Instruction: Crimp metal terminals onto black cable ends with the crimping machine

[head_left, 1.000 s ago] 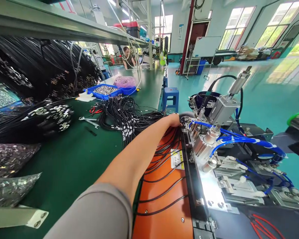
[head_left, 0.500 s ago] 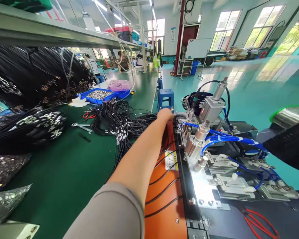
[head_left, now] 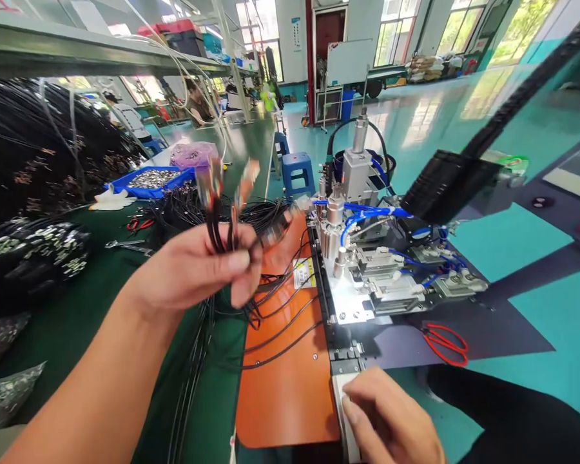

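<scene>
Black cables point(head_left: 215, 225): probably light, limp; best pinched just below blurred, likely delicate tips point(head_left: 247, 180). Left hand point(head_left: 198, 267) grips several; right hand point(head_left: 391, 419) half-curled by pale rail point(head_left: 342, 390), grasp unclear.

Blue stool point(head_left: 297, 160) on teal floor point(head_left: 406, 151); whiteboard point(head_left: 348, 62) and blue bin point(head_left: 348, 104) farther back.

Bright daylight pouring through windows point(head_left: 397, 32), glare streaking the glossy floor point(head_left: 421, 122), white shine flaring off the metal plate point(head_left: 347, 301), cable ends point(head_left: 245, 183) smearing into blur, wide-angle stretch pulling the shelf point(head_left: 53, 55)
</scene>
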Motion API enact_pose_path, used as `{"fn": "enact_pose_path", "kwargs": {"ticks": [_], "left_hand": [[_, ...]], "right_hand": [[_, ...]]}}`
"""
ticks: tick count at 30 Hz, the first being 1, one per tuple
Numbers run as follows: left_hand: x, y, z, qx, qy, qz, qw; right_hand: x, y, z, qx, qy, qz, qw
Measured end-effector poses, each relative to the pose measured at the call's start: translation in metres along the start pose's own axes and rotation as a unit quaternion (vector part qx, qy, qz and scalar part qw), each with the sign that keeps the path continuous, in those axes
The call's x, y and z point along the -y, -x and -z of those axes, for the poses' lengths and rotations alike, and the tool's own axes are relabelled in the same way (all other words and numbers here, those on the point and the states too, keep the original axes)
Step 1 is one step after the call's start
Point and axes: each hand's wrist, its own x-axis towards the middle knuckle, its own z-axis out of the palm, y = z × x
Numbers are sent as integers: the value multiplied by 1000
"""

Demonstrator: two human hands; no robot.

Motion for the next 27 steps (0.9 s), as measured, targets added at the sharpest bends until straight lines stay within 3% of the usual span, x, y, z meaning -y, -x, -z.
{"fn": "enact_pose_path", "kwargs": {"ticks": [3,6,13,17,23,27], "left_hand": [[14,15,-37,137,-105,121,978],[32,12,-60,201,-134,183,953],[59,6,-70,211,-94,239,943],[60,4,-71,215,-82,252,940],[59,3,-71,225,-75,263,935],[59,3,-69,224,-83,256,937]], "right_hand": [[18,1,16,13,-180,-180,967],[32,5,31,39,-256,-230,938],[38,1,40,4,-262,-302,917],[37,-10,41,-8,-239,-329,914],[39,-10,39,12,-185,-297,937],[39,-11,35,2,-227,-324,918]]}}
